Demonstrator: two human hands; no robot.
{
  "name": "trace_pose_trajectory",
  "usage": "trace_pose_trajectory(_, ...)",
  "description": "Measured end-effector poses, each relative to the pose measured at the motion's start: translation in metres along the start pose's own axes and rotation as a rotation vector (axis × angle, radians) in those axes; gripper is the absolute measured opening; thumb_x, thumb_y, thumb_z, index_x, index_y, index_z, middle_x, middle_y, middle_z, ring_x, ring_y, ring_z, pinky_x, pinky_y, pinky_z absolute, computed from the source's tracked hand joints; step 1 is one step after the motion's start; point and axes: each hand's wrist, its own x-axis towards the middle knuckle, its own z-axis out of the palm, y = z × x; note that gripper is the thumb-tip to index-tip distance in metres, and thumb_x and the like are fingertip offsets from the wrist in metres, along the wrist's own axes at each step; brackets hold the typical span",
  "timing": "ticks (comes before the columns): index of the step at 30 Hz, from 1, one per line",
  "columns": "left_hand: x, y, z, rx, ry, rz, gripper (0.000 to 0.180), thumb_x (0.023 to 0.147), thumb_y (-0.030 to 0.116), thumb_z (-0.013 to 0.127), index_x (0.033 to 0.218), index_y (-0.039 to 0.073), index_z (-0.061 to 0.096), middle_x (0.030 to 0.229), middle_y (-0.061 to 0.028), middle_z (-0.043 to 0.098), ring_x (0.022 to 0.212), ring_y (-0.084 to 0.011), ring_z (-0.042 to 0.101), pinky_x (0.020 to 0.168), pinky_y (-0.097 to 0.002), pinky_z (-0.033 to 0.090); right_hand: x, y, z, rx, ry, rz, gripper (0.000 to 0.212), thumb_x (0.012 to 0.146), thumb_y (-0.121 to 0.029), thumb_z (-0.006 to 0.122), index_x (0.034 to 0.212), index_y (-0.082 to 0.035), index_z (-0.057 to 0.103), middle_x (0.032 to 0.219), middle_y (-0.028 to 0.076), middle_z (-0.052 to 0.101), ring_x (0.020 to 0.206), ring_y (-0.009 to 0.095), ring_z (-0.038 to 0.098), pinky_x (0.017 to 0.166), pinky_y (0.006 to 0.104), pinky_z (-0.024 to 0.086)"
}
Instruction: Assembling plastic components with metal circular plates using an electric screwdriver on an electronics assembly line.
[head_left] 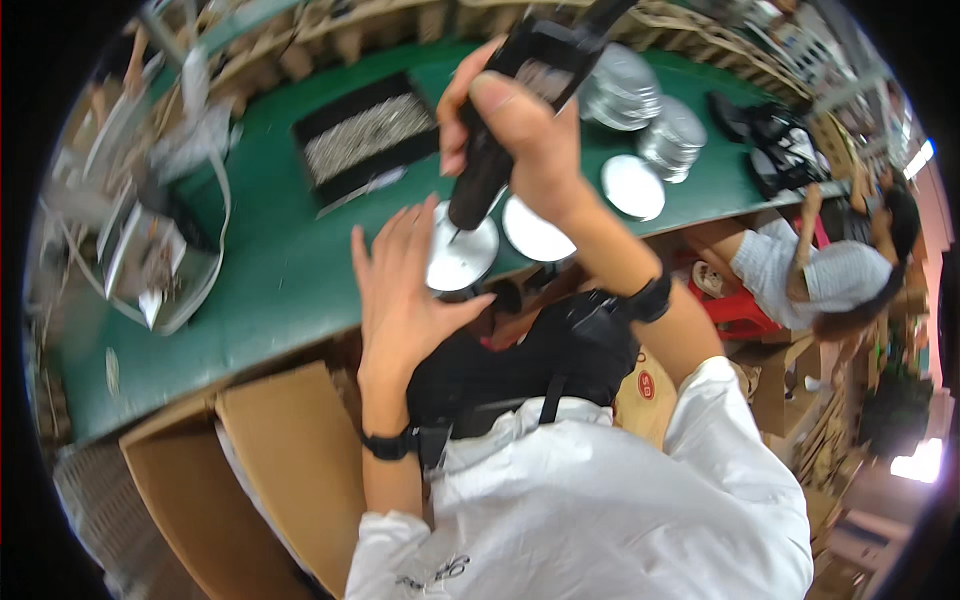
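A cardboard box [290,460] stands open at lower left, below a green table [280,250] that bears a black tray [330,185] of small metal pieces [370,130] at upper left. Left of centre, the left hand [400,285] rises from the lower edge on a nearly upright forearm, a black band [390,443] at its wrist. Back of the hand up, its fingers fan toward the top of the frame and the thumb juts right; this grip is wide and has hold of nothing. Its fingers lie at the left edge of a white disc [470,262] in the centre; contact is hard to judge. Over that disc leans a dark power screwdriver [485,175], its long axis slanting from top centre-right to lower left, bit end downward; whether the bit touches cannot be told. The right hand [530,140], on a forearm angled in from lower right, wraps the tool's body in a closed grip, thumb laid along it. Just right sit a second white disc [537,235] and, farther right, a third disc [633,188] beneath silvery stacks [620,90]. A seated person [840,275] appears at right.
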Motion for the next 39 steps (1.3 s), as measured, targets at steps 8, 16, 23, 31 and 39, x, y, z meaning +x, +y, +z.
trace_pose_trajectory(8, 0.012, 0.022, 0.005, -0.129, 0.110, 0.128, 0.112, 0.055, 0.033, 0.094, 0.149, 0.001, 0.044, 0.148, -0.0178, 0.052, 0.139, -0.0388, 0.046, 0.123, -0.0558, 0.025, -0.126, -0.065, -0.091, 0.413, 0.466, -0.306, 0.024, 0.103, -0.030, 0.054, 0.104, -0.006, 0.054, 0.076, 0.014, 0.062, 0.059, 0.019, 0.061, 0.055, 0.0308, 0.051)
trace_pose_trajectory(16, 0.071, 0.052, 0.044, -0.149, -0.269, 0.279, 0.110, 0.057, 0.030, 0.092, 0.152, 0.007, 0.043, 0.148, -0.0197, 0.050, 0.141, -0.0369, 0.044, 0.123, -0.0555, 0.025, -0.194, 0.009, -0.131, -0.142, 1.051, 0.279, 0.026, 0.098, -0.022, 0.069, 0.104, -0.001, 0.057, 0.077, 0.007, 0.062, 0.062, 0.015, 0.062, 0.058, 0.0295, 0.052)
trace_pose_trajectory(23, 0.070, 0.064, 0.057, 0.025, -0.337, 0.274, 0.113, 0.058, 0.031, 0.092, 0.155, 0.012, 0.039, 0.157, -0.0234, 0.034, 0.146, -0.0389, 0.035, 0.123, -0.0597, 0.019, -0.199, 0.056, -0.098, -0.576, 0.998, 0.278, 0.048, 0.090, -0.024, 0.081, 0.117, 0.001, 0.050, 0.094, 0.008, 0.059, 0.089, 0.016, 0.058, 0.083, 0.0324, 0.051)
trace_pose_trajectory(31, 0.062, 0.064, 0.065, -0.096, -0.275, 0.308, 0.106, 0.060, 0.026, 0.092, 0.152, 0.010, 0.041, 0.152, -0.0248, 0.036, 0.139, -0.0466, 0.036, 0.117, -0.0576, 0.031, -0.232, 0.084, -0.072, -0.846, 1.044, 0.154, 0.070, 0.091, -0.018, 0.076, 0.144, 0.000, 0.035, 0.139, 0.021, 0.044, 0.130, 0.034, 0.045, 0.110, 0.0436, 0.038)
trace_pose_trajectory(39, 0.016, 0.094, 0.047, -0.296, -0.129, 0.607, 0.106, 0.058, 0.021, 0.093, 0.150, 0.010, 0.043, 0.154, -0.0304, 0.033, 0.135, -0.0514, 0.042, 0.110, -0.0606, 0.039, -0.238, -0.015, -0.051, -0.449, 0.531, 0.299, 0.033, 0.095, -0.019, 0.068, 0.116, 0.005, 0.059, 0.083, 0.010, 0.067, 0.068, 0.021, 0.065, 0.068, 0.0308, 0.053)
